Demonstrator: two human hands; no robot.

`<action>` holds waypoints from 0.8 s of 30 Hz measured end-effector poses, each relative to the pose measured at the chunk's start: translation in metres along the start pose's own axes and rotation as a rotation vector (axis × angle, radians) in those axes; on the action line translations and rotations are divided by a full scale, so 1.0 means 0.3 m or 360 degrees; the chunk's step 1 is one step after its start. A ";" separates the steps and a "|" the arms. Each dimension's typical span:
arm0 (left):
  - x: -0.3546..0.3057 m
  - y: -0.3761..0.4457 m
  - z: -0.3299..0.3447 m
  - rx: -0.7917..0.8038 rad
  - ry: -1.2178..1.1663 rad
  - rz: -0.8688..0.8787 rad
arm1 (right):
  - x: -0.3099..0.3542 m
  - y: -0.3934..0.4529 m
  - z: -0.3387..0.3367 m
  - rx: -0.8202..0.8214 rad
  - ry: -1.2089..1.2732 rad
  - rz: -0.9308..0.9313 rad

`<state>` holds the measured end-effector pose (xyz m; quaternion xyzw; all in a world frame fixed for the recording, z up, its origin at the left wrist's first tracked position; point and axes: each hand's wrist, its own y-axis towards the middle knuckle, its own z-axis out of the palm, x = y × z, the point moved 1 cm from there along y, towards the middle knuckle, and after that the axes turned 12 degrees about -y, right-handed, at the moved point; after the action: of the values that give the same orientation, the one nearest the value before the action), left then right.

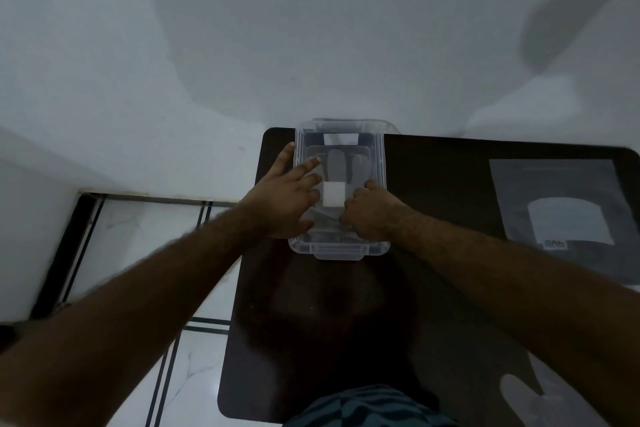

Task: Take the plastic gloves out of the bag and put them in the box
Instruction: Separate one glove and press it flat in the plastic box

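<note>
A thin, see-through glove (341, 163) lies in the clear box (381, 163) between the left hand (284, 198), fingers spread flat, and the right hand (369, 210), whose curled grip hides its contents.

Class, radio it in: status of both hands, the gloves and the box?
Left hand flat, open, and right hand curled, both inside clear box. Glove lying in box. Bag flat on table, right side. Nothing blocking.
</note>
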<state>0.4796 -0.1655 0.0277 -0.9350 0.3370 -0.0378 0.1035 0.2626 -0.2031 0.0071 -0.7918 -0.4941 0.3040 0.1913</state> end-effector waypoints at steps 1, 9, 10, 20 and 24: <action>-0.013 0.008 0.002 0.0020 -0.0045 0.0018 | 0.000 0.000 -0.001 -0.0001 0.0002 0.0002; -0.048 0.045 0.062 0.0465 -0.0021 -0.0035 | -0.007 0.003 -0.002 0.0015 0.0022 -0.0015; -0.044 0.041 0.063 0.0441 -0.0030 -0.0017 | -0.007 0.004 -0.002 -0.0012 0.0034 -0.0005; -0.088 0.051 0.029 0.0629 -0.0228 -0.0014 | 0.006 0.031 -0.019 -0.0040 0.0138 0.0134; -0.087 0.053 0.039 0.0653 -0.0118 0.0096 | 0.023 0.040 -0.015 -0.0035 0.0046 0.0185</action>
<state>0.4513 -0.1590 0.0127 -0.8846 0.3461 -0.0682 0.3050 0.2758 -0.2022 0.0014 -0.8255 -0.4477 0.2975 0.1717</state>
